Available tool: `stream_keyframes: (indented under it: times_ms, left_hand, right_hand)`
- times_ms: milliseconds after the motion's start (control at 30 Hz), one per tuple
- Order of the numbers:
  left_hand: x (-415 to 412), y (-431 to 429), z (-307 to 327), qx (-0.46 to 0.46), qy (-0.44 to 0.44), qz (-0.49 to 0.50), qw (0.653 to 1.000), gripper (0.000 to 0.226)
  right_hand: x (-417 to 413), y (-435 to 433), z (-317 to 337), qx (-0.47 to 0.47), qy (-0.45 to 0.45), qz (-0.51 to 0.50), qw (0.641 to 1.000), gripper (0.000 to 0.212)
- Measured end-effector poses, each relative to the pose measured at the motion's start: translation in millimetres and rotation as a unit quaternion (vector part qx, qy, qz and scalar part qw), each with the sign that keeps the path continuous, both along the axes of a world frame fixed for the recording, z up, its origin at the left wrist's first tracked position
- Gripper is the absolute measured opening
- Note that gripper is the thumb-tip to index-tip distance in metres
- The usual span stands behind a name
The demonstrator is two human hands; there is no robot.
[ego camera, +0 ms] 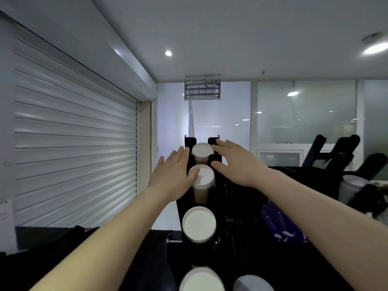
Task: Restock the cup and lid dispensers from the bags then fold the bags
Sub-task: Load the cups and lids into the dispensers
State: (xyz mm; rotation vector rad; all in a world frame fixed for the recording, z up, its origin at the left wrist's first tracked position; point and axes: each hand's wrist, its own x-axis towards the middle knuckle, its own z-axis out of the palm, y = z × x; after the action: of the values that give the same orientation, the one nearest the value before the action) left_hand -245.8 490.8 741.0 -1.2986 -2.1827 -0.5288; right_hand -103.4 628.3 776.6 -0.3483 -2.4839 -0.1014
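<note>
Cup dispenser (219,198), a black rack holding white cup stacks (199,224), stands mid-frame on the dark tabletop (126,259). A roller shutter (73,133) walls the left. The left hand (174,171) lies flat, fingers straight, against the rack's left side, and the right hand (237,162) lies flat on its right. Frosted glass (304,114) stands far right.

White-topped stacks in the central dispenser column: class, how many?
4: top stack, second stack by the left hand, third stack below, fourth stack at bottom edge; others possibly hidden.

No legible text anywhere.
</note>
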Motion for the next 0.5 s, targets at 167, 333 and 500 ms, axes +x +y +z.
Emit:
stream_keyframes:
  times_ms: [167,333,500]
  left_hand:
    - [19,-15,3,0.064,0.009,-0.055,0.996,0.06]
    - [63,-32,4,0.057,0.088,-0.093,0.99,0.061]
    - [111,-43,-6,0.042,0.137,-0.11,0.983,0.065]
  right_hand:
    - [47,-10,6,0.01,0.005,-0.011,1.0,0.056]
    - [91,-34,-2,0.013,0.01,0.003,1.0,0.055]
    - [154,-47,-16,0.057,-0.014,-0.022,0.998,0.057]
